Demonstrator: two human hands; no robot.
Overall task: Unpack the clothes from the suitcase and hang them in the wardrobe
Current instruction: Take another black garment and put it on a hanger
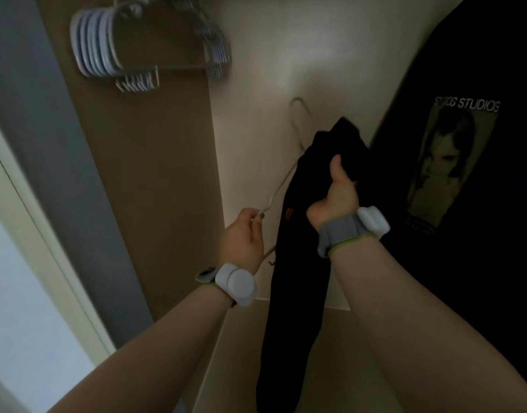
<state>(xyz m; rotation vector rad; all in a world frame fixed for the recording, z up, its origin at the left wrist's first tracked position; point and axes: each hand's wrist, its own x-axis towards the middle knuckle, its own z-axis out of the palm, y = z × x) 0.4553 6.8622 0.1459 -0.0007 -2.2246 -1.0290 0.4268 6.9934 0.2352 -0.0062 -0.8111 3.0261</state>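
Wardrobe point(271, 70) interior, pale back panel. Black printed T-shirt point(480, 263) hangs along the right side, "STUDIOS" text above a portrait print. Black garment point(295, 308) is in front of the back panel, centre: long, plain, bunched at the top, small orange tag near the left edge, hanging past the bottom of view. Bunch of empty hangers point(149, 55) top left. Right hand point(337, 195) grips the garment's top, thumb up. Left hand point(244, 236) pinches the thin wire hanger point(286, 178) just left of it.

Dim interior, left-side daylight, soft blur
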